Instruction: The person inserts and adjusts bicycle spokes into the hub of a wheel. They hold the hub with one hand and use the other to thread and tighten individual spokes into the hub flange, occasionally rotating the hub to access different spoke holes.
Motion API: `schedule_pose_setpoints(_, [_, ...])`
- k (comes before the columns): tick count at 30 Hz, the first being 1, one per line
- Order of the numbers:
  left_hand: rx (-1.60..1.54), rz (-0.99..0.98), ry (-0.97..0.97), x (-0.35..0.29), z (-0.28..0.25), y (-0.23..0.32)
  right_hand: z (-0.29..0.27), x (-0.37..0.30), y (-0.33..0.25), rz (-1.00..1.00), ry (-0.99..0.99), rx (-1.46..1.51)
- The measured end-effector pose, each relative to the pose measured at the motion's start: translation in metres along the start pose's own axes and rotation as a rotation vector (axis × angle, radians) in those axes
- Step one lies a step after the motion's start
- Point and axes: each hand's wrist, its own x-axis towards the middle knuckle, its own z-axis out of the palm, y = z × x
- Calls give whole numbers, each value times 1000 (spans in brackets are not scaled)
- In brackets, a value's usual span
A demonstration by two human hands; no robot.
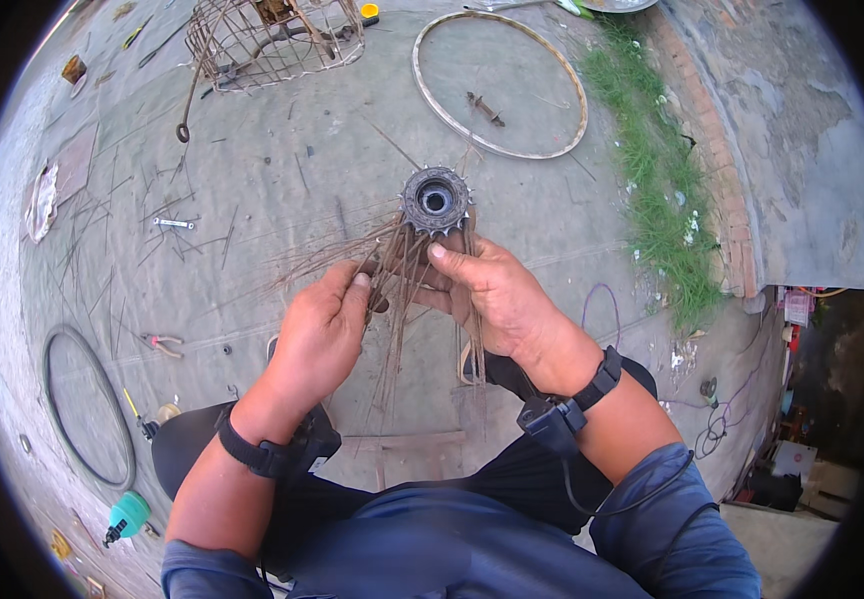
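— Where is the sprocket hub being held?
— Above the bare wheel rim, gripped by right hand; its spokes are being pinched by left hand fingers.

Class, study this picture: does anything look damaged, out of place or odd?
Yes. The rusty hub held by the left hand and right hand trails loose, bent spokes. More spokes lie scattered on the ground, and the bare rim lies apart.
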Motion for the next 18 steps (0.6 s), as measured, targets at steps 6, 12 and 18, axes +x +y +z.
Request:
schedule_pose_setpoints(6, [-190, -108, -48, -2, 5, -13, 10, -1, -2, 4, 24, -170])
schedule_pose_setpoints(12, [-314, -184, 151, -2, 19, -21, 24, 0, 11, -80, 109, -302])
schedule_pose_setpoints(18, [242, 28, 301, 10, -13, -11, 23, -9, -34, 185, -60, -672])
